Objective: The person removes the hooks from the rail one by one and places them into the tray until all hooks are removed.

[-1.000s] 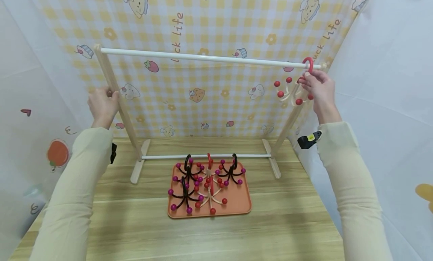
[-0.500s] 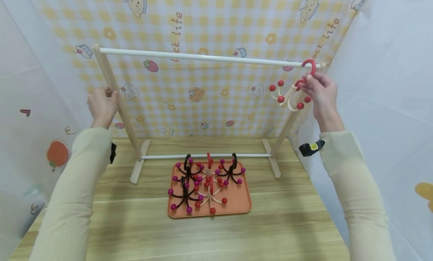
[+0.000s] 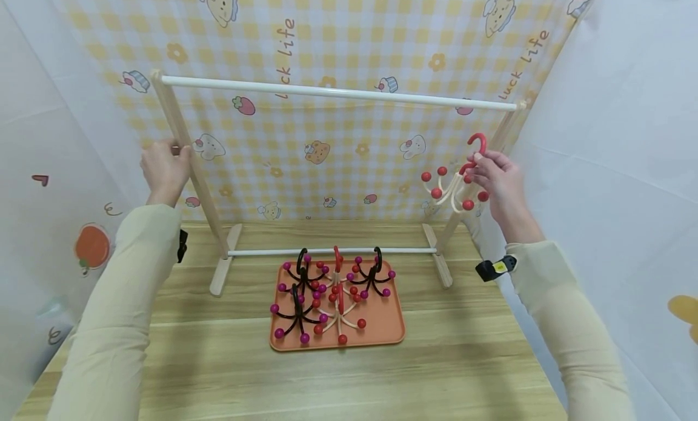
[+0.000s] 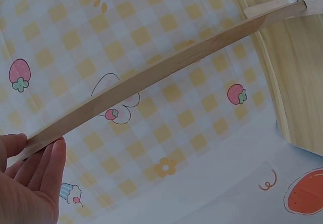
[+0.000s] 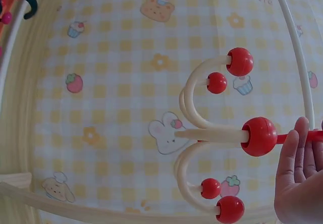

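Fingers of our right hand pinch the red stem of a cream multi-armed hook hanger with red ball tips, held in the air at three o'clock, below the white top rail. At six o'clock, nearer us, an orange plastic tray on the wooden worktop holds more hangers. Our left hand grips the pale wooden upright at nine o'clock. We judge a steady frame and level hanger matter most.
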Demonstrator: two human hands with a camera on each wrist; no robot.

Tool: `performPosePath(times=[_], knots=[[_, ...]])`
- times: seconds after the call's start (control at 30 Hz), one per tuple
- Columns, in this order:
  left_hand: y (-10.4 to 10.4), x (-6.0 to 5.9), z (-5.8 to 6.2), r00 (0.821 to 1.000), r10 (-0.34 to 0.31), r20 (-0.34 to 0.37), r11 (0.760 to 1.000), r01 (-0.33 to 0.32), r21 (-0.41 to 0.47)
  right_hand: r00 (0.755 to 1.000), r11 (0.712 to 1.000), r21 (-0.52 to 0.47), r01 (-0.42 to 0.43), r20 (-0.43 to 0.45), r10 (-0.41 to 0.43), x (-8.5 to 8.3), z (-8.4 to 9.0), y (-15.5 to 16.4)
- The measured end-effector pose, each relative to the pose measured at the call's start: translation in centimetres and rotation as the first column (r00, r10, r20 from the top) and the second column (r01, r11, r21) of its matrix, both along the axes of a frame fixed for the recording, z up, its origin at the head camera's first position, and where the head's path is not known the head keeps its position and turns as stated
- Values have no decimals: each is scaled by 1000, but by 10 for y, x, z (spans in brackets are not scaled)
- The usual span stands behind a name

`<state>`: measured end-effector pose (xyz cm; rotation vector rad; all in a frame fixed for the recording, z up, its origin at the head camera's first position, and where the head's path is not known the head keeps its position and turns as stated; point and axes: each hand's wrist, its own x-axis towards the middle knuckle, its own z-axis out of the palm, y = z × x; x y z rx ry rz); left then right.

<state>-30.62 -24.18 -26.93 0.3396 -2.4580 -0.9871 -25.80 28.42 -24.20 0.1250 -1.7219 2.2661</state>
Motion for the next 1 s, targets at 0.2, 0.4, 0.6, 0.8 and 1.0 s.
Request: performPosePath(times=[0.2,0.4,0.6,0.8,1.0], knots=[[0,0,0,1000,1,-2,1000,-1,-1,998,999,-9,-41,56,41,7,-18,-5],[0,0,0,1000,0,2,1000,0,7,986,994,11,-105,128,103,15,-38,-10],[0,0,0,1000,1,8,1000,-1,13,964,983,52,-175,212,160,24,-59,-16],[1,0,1,1000,1,-6,1000,-1,-1,935,970,133,-204,320,153,33,-79,-22],[1,1,1,1000,-1,0,1000,1,4,906,960,154,-235,392,159,41,-99,-25]])
